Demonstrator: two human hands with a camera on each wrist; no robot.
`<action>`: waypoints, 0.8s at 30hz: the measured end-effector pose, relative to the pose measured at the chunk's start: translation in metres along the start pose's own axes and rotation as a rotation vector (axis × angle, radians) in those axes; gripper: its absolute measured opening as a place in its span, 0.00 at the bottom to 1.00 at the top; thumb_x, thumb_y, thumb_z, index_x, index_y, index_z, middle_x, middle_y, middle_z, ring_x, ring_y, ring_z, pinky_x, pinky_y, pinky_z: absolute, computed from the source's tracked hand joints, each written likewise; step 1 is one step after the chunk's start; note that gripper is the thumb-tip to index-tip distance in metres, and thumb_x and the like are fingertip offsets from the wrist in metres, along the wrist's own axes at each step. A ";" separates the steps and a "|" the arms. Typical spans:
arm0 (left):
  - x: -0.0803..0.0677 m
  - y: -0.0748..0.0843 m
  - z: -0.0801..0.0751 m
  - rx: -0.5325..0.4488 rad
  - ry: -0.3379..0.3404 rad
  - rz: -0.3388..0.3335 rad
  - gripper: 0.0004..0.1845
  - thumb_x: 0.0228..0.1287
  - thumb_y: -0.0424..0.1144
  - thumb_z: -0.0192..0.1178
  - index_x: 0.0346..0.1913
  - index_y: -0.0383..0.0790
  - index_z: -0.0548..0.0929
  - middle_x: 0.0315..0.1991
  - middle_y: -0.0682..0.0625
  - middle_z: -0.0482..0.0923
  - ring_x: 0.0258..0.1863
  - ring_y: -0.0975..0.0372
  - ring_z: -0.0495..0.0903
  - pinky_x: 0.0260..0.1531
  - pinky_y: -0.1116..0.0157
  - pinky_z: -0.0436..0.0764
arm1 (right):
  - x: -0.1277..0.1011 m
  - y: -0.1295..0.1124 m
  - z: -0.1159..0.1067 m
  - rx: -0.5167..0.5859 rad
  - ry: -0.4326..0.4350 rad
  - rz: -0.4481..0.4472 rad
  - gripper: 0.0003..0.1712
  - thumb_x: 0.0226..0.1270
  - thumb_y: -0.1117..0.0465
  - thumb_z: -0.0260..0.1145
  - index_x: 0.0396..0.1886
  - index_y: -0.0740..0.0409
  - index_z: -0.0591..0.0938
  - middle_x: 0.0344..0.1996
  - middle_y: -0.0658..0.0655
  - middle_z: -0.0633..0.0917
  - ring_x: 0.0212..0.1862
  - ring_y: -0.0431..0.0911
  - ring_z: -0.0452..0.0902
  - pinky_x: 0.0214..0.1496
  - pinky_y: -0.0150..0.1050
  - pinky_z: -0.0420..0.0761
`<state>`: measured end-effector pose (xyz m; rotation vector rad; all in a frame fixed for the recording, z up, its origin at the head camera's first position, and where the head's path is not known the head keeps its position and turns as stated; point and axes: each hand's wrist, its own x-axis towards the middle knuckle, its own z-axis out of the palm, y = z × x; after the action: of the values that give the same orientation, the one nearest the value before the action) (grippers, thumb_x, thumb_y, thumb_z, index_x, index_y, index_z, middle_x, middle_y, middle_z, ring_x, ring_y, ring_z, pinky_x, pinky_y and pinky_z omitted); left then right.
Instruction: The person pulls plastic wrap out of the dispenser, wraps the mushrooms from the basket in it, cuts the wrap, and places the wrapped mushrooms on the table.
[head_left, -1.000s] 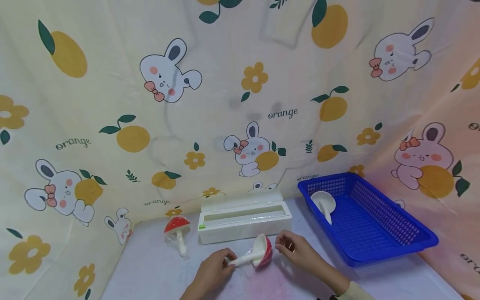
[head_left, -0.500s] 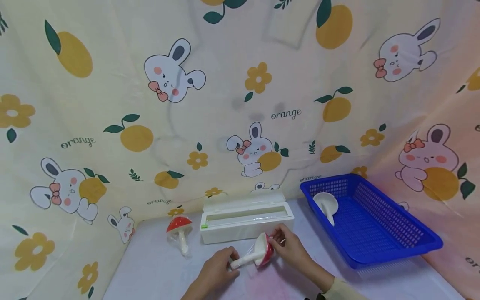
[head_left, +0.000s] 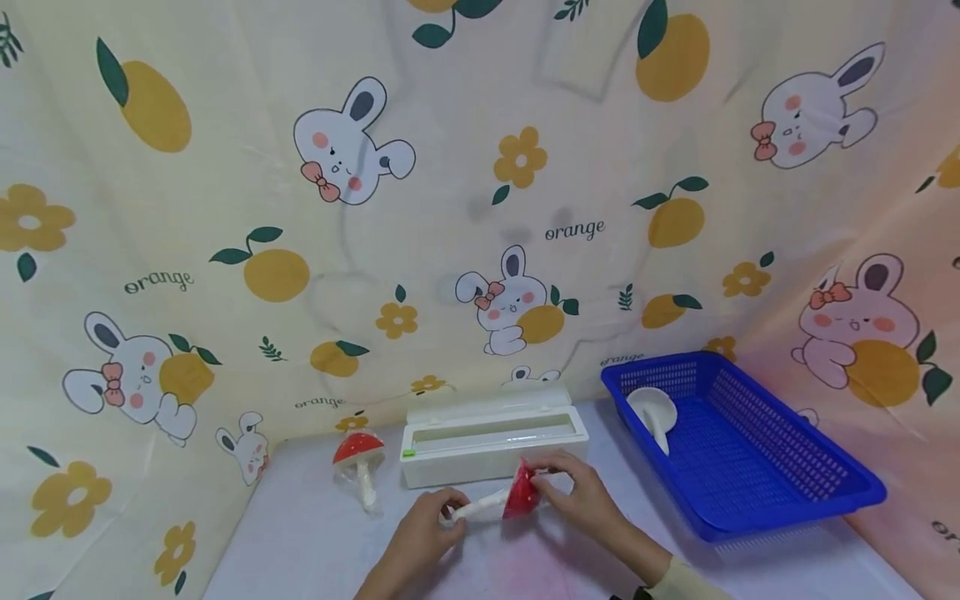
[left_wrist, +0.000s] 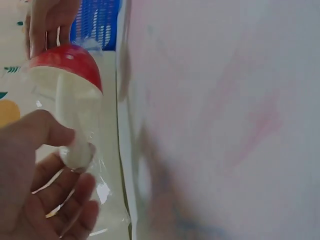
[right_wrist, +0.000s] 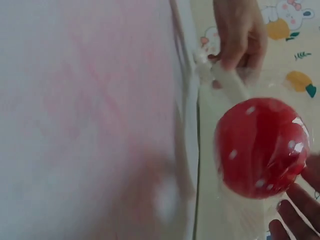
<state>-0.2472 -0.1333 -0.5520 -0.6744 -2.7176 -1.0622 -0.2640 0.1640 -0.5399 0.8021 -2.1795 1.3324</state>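
A mushroom-shaped ladle with a red, white-dotted bowl (head_left: 520,493) and a white handle (head_left: 483,505) is held level over the table. Clear plastic film wraps it, glossy on the red dome (right_wrist: 262,150). My left hand (head_left: 422,532) pinches the handle's end between thumb and fingers. At the bowl's other side, my right hand (head_left: 583,498) grips its edge with thumb and fingertips, at the film. The left wrist view shows the bowl's pale inner side (left_wrist: 75,82). To the left lies a second red-topped ladle (head_left: 356,448), also wrapped in film.
Behind the hands stands a long white cling film dispenser (head_left: 491,462), its lid raised and a roll inside. On the right a blue plastic basket (head_left: 795,517) holds a white ladle (head_left: 656,408). A patterned cloth (head_left: 450,208) hangs behind the table.
My right hand has come in from the right and taken hold of the bowl. The ladle has turned, so its red outside faces the head camera instead of the white inside.
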 end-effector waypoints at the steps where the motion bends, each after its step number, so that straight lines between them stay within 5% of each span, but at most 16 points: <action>1: 0.000 0.000 -0.002 0.009 0.043 0.040 0.10 0.62 0.33 0.73 0.44 0.48 0.88 0.38 0.60 0.86 0.37 0.65 0.78 0.40 0.65 0.78 | 0.000 0.000 -0.002 -0.012 -0.032 -0.040 0.22 0.65 0.68 0.80 0.57 0.54 0.88 0.53 0.51 0.89 0.55 0.47 0.86 0.54 0.47 0.88; 5: 0.000 0.001 -0.007 0.013 0.179 0.079 0.12 0.62 0.33 0.74 0.45 0.52 0.89 0.41 0.61 0.88 0.41 0.59 0.79 0.45 0.61 0.76 | 0.002 -0.001 -0.005 -0.061 -0.158 -0.114 0.44 0.56 0.68 0.85 0.73 0.56 0.77 0.64 0.53 0.82 0.65 0.50 0.79 0.60 0.48 0.86; 9: 0.002 0.005 -0.009 -0.002 0.202 0.021 0.11 0.66 0.36 0.74 0.46 0.57 0.88 0.46 0.61 0.84 0.47 0.59 0.77 0.49 0.57 0.74 | 0.002 -0.001 -0.004 -0.158 -0.218 -0.098 0.57 0.48 0.66 0.90 0.78 0.56 0.71 0.67 0.56 0.75 0.67 0.52 0.76 0.62 0.51 0.86; 17: 0.016 0.014 -0.018 -0.083 0.172 -0.047 0.09 0.75 0.36 0.67 0.54 0.46 0.87 0.45 0.58 0.88 0.47 0.61 0.81 0.52 0.55 0.82 | 0.011 -0.001 0.003 -0.329 -0.182 -0.095 0.65 0.42 0.61 0.94 0.81 0.57 0.68 0.70 0.62 0.73 0.67 0.57 0.77 0.60 0.53 0.86; 24: 0.025 0.022 -0.025 -0.145 0.193 -0.044 0.08 0.80 0.39 0.63 0.56 0.50 0.81 0.51 0.52 0.89 0.48 0.60 0.82 0.51 0.49 0.83 | 0.025 0.001 0.008 -0.411 -0.139 -0.115 0.62 0.45 0.62 0.92 0.78 0.56 0.68 0.65 0.56 0.78 0.66 0.51 0.77 0.63 0.49 0.85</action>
<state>-0.2604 -0.1271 -0.5129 -0.5042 -2.5204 -1.2737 -0.2833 0.1507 -0.5275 0.8575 -2.3615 0.7534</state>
